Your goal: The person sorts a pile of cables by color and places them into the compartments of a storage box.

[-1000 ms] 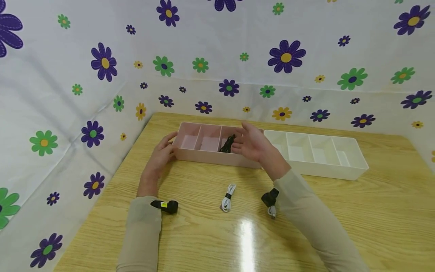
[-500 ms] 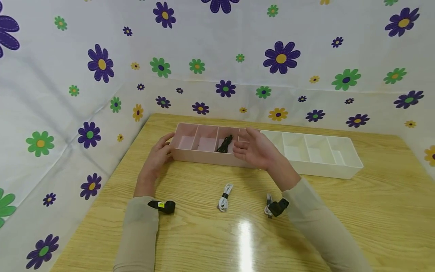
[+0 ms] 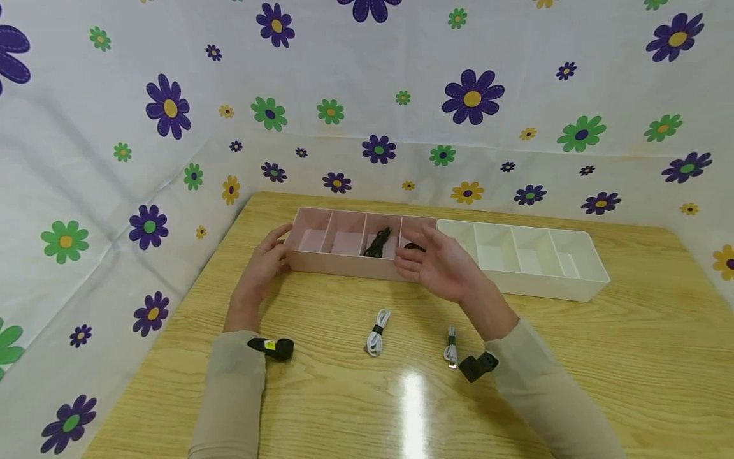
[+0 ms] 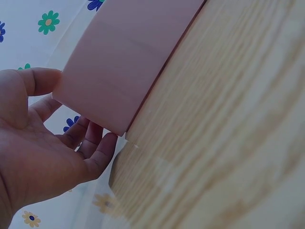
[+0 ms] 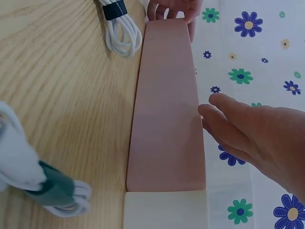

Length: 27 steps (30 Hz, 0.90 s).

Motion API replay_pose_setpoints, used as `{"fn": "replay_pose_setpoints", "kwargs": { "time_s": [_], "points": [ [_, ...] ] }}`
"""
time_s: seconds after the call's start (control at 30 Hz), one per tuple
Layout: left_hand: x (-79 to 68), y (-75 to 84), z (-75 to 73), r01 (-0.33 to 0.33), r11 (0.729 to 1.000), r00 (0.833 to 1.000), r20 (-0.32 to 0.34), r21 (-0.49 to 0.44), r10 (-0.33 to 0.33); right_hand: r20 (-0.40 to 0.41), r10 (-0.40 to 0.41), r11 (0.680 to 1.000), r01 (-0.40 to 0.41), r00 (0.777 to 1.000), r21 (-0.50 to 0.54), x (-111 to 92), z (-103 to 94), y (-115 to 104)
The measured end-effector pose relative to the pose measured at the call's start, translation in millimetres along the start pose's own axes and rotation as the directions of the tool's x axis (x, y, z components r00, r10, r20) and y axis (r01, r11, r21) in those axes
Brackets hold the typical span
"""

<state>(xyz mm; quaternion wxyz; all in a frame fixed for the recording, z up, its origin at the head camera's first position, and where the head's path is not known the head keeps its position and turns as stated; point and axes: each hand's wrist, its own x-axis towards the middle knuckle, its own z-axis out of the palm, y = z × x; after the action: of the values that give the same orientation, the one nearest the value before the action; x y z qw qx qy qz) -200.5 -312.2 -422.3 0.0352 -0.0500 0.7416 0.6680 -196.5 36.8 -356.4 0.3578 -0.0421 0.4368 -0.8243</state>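
Observation:
A pink divided organizer box (image 3: 344,264) stands at the back of the table. My left hand (image 3: 266,264) touches its left end; in the left wrist view the thumb is at the upper corner and the other fingers lie along the end wall. One bundled black cable (image 3: 378,243) sits in its third compartment. Another black cable (image 3: 414,247) shows in the fourth, partly hidden by my right hand (image 3: 450,264). That hand holds nothing, with its fingers extended at the box's front rim. Nearer me lie two bundled white cables, one in the middle (image 3: 377,333) and one to the right (image 3: 451,347).
A white divided organizer box (image 3: 545,285) adjoins the pink one on the right. Both stand on a wood-grain table (image 3: 321,395), with a flowered white sheet (image 3: 355,76) behind and at the left. Each wrist carries a small black camera.
My right hand has drawn back toward me and slightly right from over the pink box, showing more of its right compartments. My left hand stays at the box's left end. The head view has shifted slightly.

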Motion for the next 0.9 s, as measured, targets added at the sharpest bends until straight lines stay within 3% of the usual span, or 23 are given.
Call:
{"fn": "replay_pose_setpoints", "kwargs": {
  "time_s": [0.9],
  "points": [
    [-0.1,0.8,0.7,-0.004,1.0,1.0,0.014,-0.005,0.004,0.118,-0.041,0.996,0.032,0.992,0.078,-28.9,-26.4,14.2]
  ]
}}
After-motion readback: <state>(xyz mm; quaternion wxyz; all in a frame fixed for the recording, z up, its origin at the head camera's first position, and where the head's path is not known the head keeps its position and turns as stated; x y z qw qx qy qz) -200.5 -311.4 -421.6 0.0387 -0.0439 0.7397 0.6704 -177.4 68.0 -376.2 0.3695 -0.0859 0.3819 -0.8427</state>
